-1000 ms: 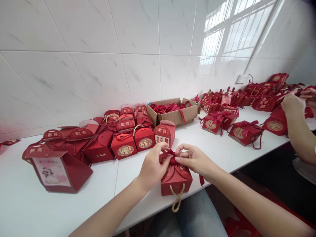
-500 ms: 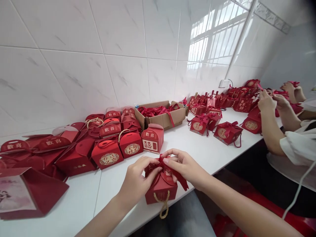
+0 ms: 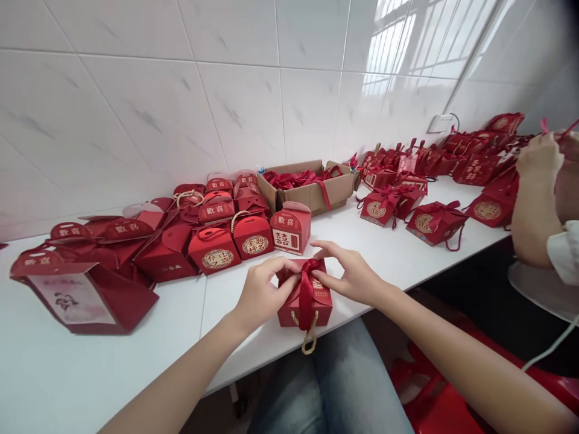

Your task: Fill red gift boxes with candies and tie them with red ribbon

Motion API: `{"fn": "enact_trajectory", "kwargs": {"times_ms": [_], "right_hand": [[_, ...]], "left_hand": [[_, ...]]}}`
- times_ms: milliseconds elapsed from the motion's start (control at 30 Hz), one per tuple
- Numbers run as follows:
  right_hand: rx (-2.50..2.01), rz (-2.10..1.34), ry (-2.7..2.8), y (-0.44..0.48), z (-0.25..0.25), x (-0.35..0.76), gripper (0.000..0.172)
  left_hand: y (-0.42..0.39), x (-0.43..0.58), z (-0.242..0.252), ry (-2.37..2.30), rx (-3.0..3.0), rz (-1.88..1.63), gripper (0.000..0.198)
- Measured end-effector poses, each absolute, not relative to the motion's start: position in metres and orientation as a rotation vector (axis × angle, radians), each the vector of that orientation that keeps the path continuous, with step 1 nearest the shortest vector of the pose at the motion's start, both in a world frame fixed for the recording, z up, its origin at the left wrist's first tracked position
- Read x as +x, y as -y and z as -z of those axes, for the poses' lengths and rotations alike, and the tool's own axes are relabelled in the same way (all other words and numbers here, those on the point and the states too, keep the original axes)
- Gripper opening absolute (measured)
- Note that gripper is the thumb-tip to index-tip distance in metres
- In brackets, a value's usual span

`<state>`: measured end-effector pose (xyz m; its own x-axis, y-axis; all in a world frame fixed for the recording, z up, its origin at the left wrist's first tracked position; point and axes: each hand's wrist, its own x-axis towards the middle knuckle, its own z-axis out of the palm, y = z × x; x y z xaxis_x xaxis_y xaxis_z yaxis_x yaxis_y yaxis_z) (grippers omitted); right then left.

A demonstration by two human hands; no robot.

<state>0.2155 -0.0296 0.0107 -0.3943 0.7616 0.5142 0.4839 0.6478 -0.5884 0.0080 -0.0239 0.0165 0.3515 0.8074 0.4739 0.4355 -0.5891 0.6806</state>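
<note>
A small red gift box [image 3: 316,307] with a rope handle stands at the front edge of the white counter [image 3: 136,349]. A red ribbon [image 3: 307,289] lies over its top and hangs down its front. My left hand [image 3: 261,294] pinches the ribbon at the box's top left corner. On the box's right side my right hand [image 3: 353,274] grips the ribbon, fingers curled on the box top. Both hands are closed on the ribbon.
Several red boxes [image 3: 217,241] are piled at the left and behind. A cardboard box [image 3: 312,193] of red ribbons stands by the tiled wall. Ribbon-tied boxes [image 3: 434,223] sit to the right. Another person's hands [image 3: 538,160] work at the far right. A red stool [image 3: 434,404] is below.
The ribbon, held up in a knot above the box before, now lies flat over the box front. My hands have spread to the box's two top corners. The view shifted.
</note>
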Motion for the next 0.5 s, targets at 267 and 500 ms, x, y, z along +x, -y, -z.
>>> {"fn": "enact_trajectory", "kwargs": {"times_ms": [267, 500], "right_hand": [[-0.999, -0.267, 2.165, 0.051, -0.022, 0.217, 0.028], [-0.925, -0.394, 2.227, 0.028, -0.025, 0.218, 0.029]], "left_hand": [[0.013, -0.002, -0.023, -0.924, 2.152, -1.008, 0.008], [0.011, -0.001, -0.027, -0.883, 2.181, -0.973, 0.007]]}}
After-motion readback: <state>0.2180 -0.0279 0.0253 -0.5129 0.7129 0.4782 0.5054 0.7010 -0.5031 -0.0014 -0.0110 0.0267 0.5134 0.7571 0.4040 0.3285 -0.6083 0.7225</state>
